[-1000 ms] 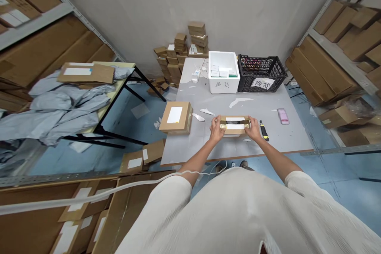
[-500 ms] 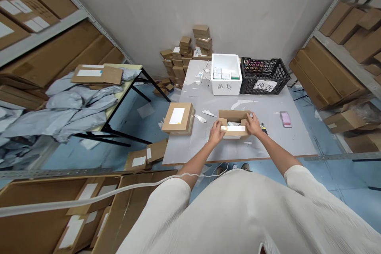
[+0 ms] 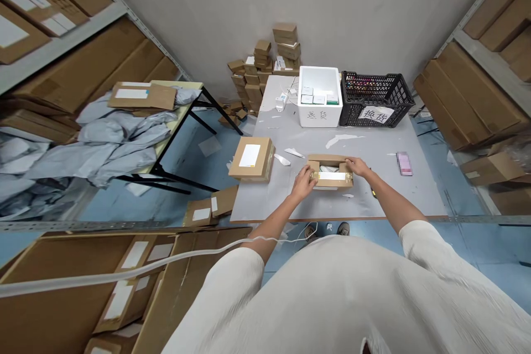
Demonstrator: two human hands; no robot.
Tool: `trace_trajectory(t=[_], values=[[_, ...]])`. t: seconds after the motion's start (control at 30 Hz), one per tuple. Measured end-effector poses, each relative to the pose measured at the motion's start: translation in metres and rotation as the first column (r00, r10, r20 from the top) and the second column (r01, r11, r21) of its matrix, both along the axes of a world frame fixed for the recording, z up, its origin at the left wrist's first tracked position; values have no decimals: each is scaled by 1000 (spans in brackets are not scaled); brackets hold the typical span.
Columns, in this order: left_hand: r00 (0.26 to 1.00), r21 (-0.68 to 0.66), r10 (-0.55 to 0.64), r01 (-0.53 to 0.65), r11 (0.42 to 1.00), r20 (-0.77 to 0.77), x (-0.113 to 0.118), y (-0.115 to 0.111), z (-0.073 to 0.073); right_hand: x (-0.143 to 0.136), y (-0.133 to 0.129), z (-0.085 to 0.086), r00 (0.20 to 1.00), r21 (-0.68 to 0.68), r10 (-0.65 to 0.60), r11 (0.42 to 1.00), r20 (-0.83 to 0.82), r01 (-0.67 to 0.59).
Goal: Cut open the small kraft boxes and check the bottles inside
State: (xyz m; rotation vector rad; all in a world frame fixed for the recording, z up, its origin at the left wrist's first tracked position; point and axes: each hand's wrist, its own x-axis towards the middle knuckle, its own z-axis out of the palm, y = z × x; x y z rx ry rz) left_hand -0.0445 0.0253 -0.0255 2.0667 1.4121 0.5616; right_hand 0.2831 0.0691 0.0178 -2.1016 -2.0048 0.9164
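Observation:
An opened cardboard box [image 3: 331, 183] with a white label on its front flap lies near the table's front edge, with pale wrapped contents partly visible inside. My left hand [image 3: 304, 181] grips its left side, fingers bent round the flap. At the box's back right corner, my right hand [image 3: 357, 166] pinches the raised rear flap. A black and yellow tool [image 3: 374, 192] is partly hidden beneath my right forearm. Left of the open box sits a closed cardboard box [image 3: 252, 159] with a white label.
A white foam box [image 3: 318, 116] holding small boxes and a black crate [image 3: 375, 105] stand at the table's back. A pink phone-like item [image 3: 404, 164] lies right. Grey parcels cover the left table [image 3: 185, 100]. A white cable [image 3: 174, 259] crosses before me.
The rear flap has tilted down lower, and my right hand has shifted to its back right corner. The front flap looks more laid back. The whole view has shifted slightly.

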Motion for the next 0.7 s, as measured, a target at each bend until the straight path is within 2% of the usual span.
trace_trajectory(t=[0.13,0.27,0.37,0.5,0.7], values=[[998,58,54,-56,997,46,0,-8,17,7,0,-1,998,19,39,999,-56,-38],[999,33,-16,14,999,33,-3,-14,28,4,-2,-3,999,27,47,998,6,-47],[995,-26,-97,97,995,-13,-7,-17,28,1,-4,-6,997,5,54,999,47,-54],[969,-59,-191,184,981,-155,-8,-22,24,-4,-11,-16,993,-4,48,999,110,-48],[905,-35,-298,302,953,-303,16,-9,24,-26,-24,-27,974,49,-11,999,224,0]])
